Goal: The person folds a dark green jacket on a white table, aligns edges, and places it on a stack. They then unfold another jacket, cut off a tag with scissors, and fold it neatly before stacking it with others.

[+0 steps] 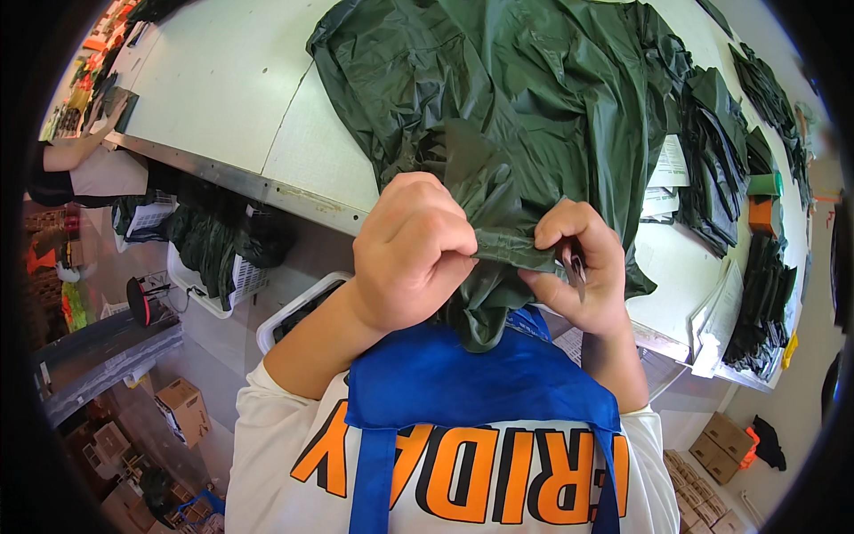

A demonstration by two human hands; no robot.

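Observation:
A large dark green garment [507,98] lies spread on a white work table [231,80] and hangs over its near edge. My left hand [414,249] is closed on a bunched fold of the green fabric just off the table edge. My right hand [583,267] pinches the same fold from the other side and also holds small metal snips [574,267] between its fingers. The two hands sit close together, stretching a short strip of fabric between them above my blue apron [463,374].
Stacks of folded green garments [721,151] and paper sheets [672,169] lie on the table's right side. White baskets [222,276] with green fabric stand under the table. Cardboard boxes [182,405] sit on the floor. Another person's arm [76,151] rests at the far left.

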